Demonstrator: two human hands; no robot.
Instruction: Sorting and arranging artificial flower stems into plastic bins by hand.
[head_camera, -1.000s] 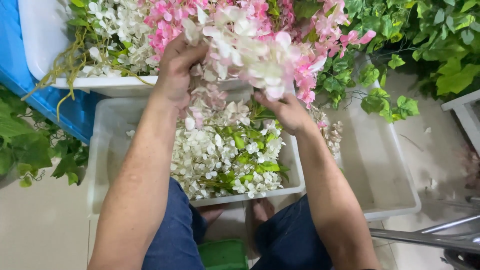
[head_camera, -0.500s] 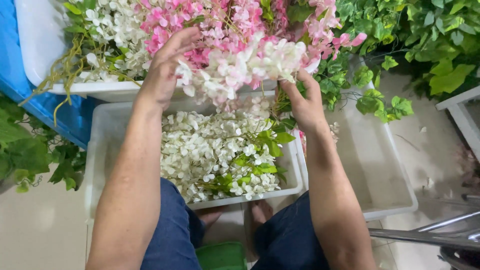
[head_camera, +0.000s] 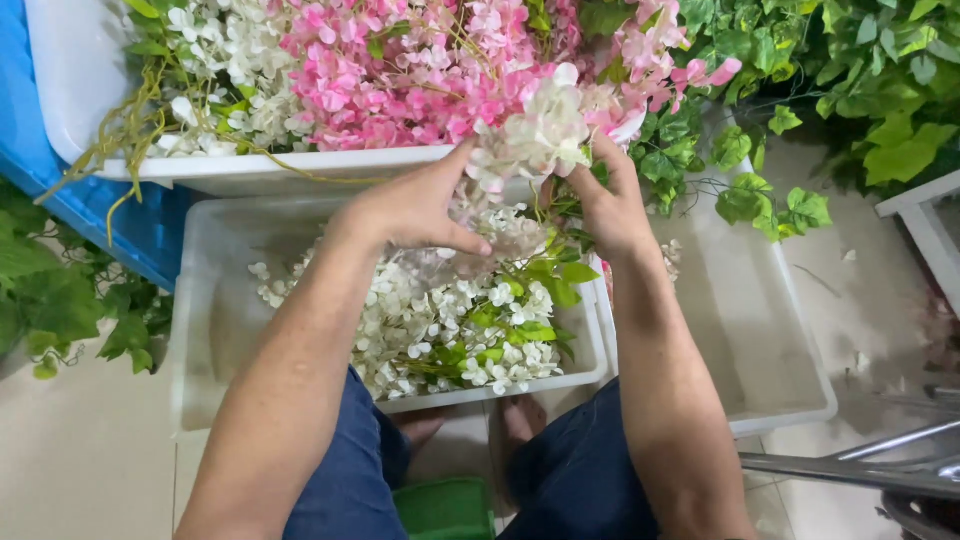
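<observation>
Both of my hands hold one strand of pale artificial flowers (head_camera: 530, 135) over a white bin (head_camera: 215, 320). My left hand (head_camera: 410, 210) grips the strand's lower part, fingers closed around it. My right hand (head_camera: 605, 200) pinches the strand just below its white-pink cluster. The bin below is filled with loose white petals and green leaves (head_camera: 450, 320). A larger white tub (head_camera: 90, 90) behind it holds pink and white flower garlands (head_camera: 400, 70).
A second white bin (head_camera: 770, 340), nearly bare, stands at the right. Green leafy vines (head_camera: 850, 70) fill the upper right and the left edge. A blue crate (head_camera: 20, 130) sits at the far left. A green stool (head_camera: 440, 510) and metal bars (head_camera: 850, 470) are near my legs.
My hands came down and closer together, from reaching into the pink garlands to holding a single pale strand over the petal bin. The big bunch they lifted has settled back in the tub.
</observation>
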